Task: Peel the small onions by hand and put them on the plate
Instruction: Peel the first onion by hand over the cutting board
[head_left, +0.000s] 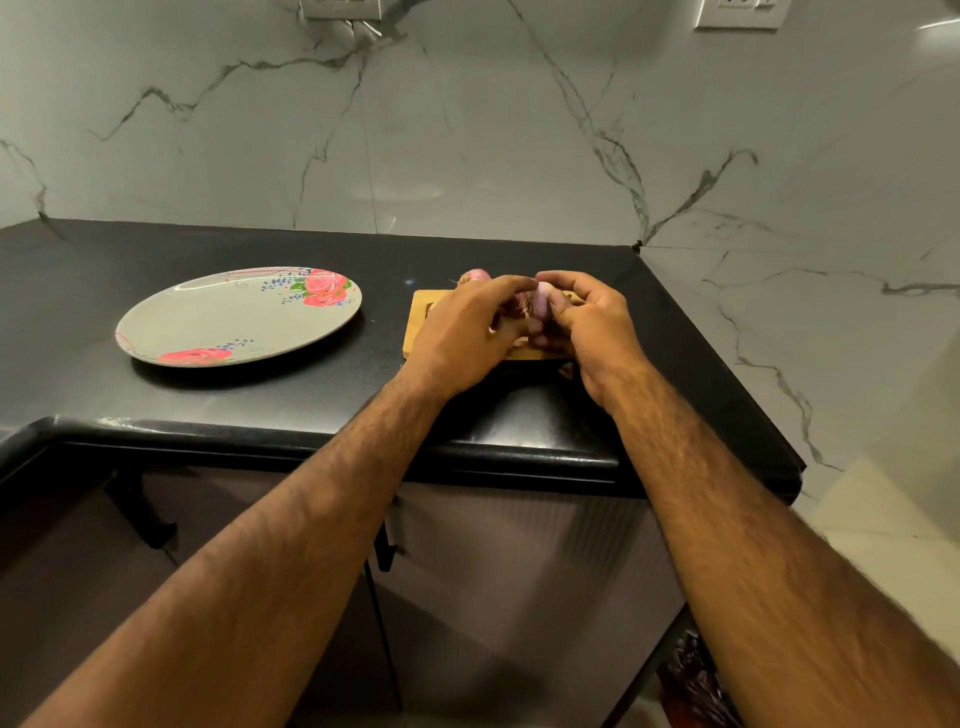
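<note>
Hiding board (423, 307): hands (462, 338) (597, 332) round onion (540, 304)

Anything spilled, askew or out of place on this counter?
Nothing much. What looks like a peel scrap lies on the counter beside the near right corner of the board. The plate sits flat, with no onions on it.

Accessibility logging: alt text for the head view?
Left hand and right hand grip a small onion over a wooden cutting board on a black countertop. A floral plate lies to the left, a second onion behind the board.
</note>
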